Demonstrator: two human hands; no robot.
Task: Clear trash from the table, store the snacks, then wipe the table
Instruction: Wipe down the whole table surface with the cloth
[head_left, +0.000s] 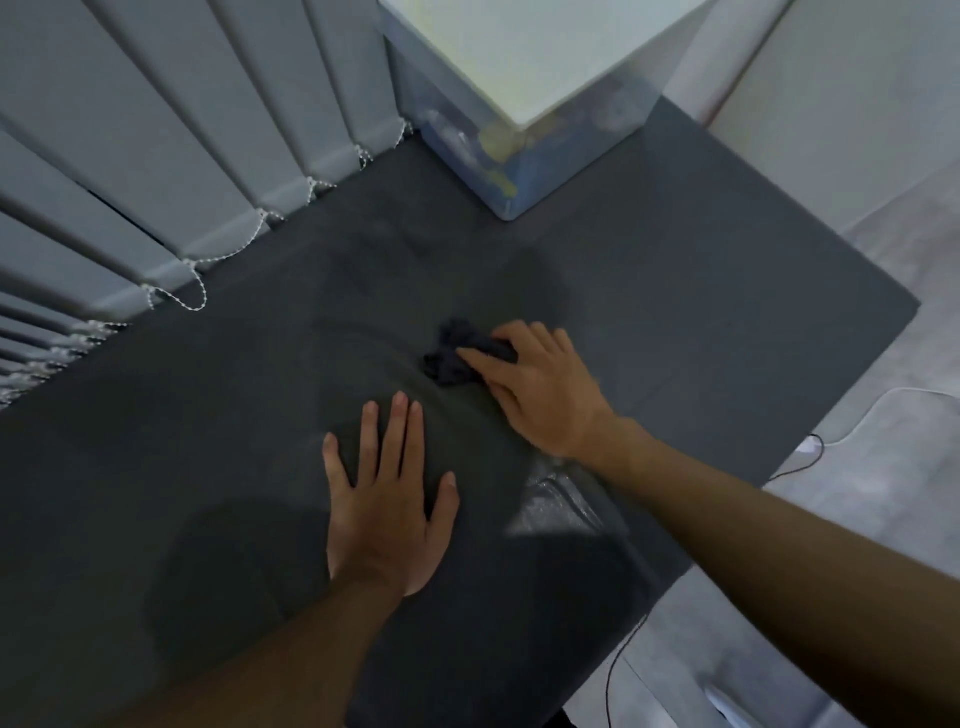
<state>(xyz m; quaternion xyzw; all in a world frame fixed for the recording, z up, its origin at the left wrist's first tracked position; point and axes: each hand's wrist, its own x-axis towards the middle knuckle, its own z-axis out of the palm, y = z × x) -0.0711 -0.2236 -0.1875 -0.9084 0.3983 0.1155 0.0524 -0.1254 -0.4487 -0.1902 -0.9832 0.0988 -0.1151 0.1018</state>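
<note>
Nearest, the left grip (387, 512) lies flat and splayed on the bench (208, 415). At 1 o'clock, the right grip (540, 389) clutches a crumpled dark cloth (452, 358).

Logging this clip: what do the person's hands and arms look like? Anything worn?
Both are bare. The left hand and right hand show no gloves, rings or watch. The left forearm and right forearm run uncovered to the frame's edge; no sleeve, strap or marking is in view.
</note>
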